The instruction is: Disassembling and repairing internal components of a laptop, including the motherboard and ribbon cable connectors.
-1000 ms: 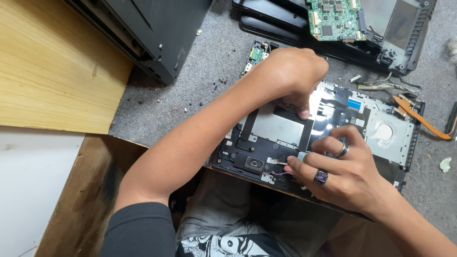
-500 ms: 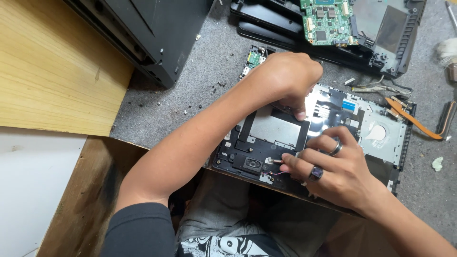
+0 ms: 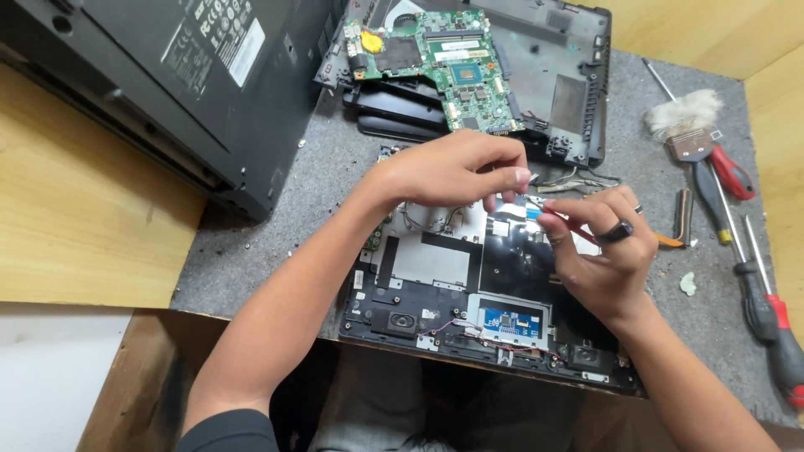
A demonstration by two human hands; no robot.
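An opened black laptop base (image 3: 435, 268) lies in front of me on the grey mat, with its inner plates, speakers and a small touchpad board (image 3: 509, 322) exposed. My left hand (image 3: 452, 172) reaches across to the base's far edge. Its fingers are curled with the tips down by a small blue-tipped flat cable (image 3: 533, 202); whether they pinch it is hidden. My right hand (image 3: 599, 243), which wears dark rings, pinches a thin red tool (image 3: 579, 231) whose tip points at that same spot. The two hands almost touch.
A green motherboard (image 3: 435, 59) rests on a black shell at the back. A large black laptop case (image 3: 193, 75) lies at the upper left. At the right are a brush (image 3: 682, 117), red-handled screwdrivers (image 3: 775, 326) and an orange flex strip (image 3: 670, 241). Wooden surfaces border the mat (image 3: 276, 243).
My right hand has left the base's near edge, risen to meet my left hand, and now holds the thin red tool. My left hand stays at the far edge. The view has tilted up.
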